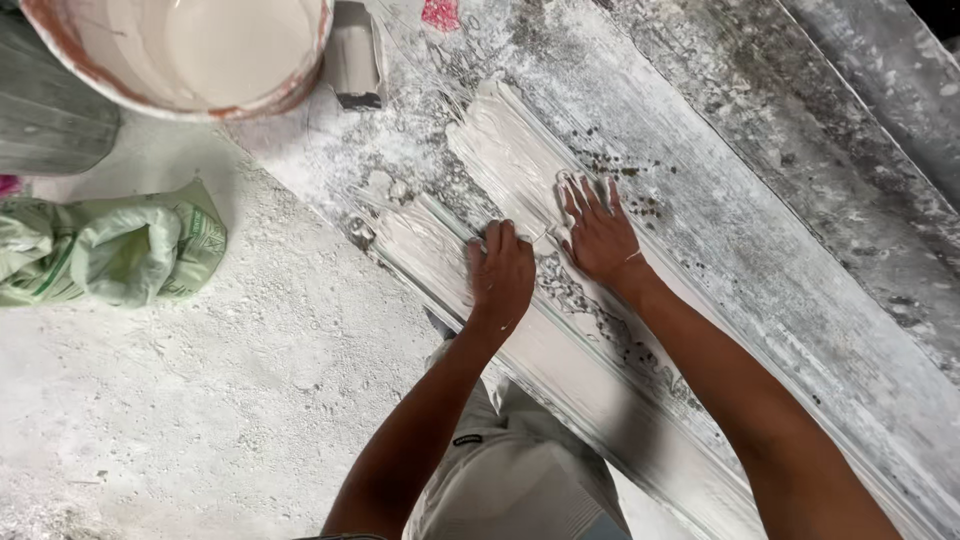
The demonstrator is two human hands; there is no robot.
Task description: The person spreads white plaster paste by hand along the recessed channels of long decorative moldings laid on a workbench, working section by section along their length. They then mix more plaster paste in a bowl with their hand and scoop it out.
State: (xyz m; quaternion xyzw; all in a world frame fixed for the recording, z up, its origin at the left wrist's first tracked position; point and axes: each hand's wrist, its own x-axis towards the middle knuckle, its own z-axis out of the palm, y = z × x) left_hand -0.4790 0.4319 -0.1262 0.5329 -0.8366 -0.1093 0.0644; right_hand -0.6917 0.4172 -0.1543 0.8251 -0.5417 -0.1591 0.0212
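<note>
Your left hand beside right hand on wet plaster strip | bucket behind-left | crumpled sack far left

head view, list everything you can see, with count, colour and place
moulding strip: one, grey-white, long, running diagonally across the floor
wet plaster: one patch, off-white, spread on the strip under the hands
bucket: one, white with reddish rim, top left
crumpled sack: one, pale green, left
trowel-like tool: one, grey, beside the bucket
floor: white, dusty
left hand: curled, on the plaster
right hand: flat, fingers spread, on the plaster
</note>
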